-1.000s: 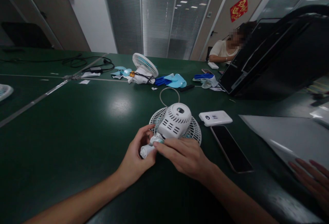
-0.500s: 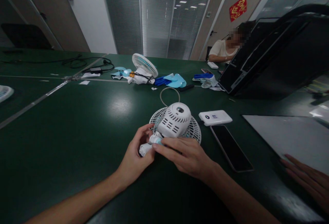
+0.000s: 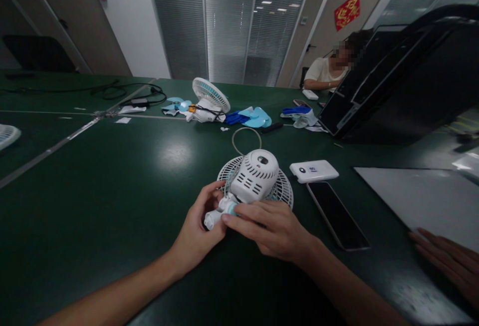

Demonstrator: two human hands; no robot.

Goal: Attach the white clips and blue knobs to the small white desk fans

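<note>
A small white fan [image 3: 258,173] lies on the green table with its motor housing up and its round grille [image 3: 286,191] beneath. At its near side is a white joint with a stubby cylindrical end [image 3: 211,219]. My left hand [image 3: 198,221] is curled around this joint, thumb in front and fingers behind. My right hand [image 3: 271,226] pinches a light blue knob [image 3: 231,209] on the same joint; its fingertips partly cover the knob. A thin pale cable loop [image 3: 247,129] sticks out behind the fan.
Right of the fan lie a white device [image 3: 314,171] and a dark phone [image 3: 339,216]. Another person's hand [image 3: 445,256] rests by a whiteboard [image 3: 422,191]. Behind are a second fan [image 3: 211,96], blue blades [image 3: 256,117], gloves [image 3: 299,116] and a large black case [image 3: 404,81]. Someone sits beyond it.
The blue knob shows a little more between my right fingertips, and the joint has shifted slightly. Both hands keep their hold in nearly the same place.
</note>
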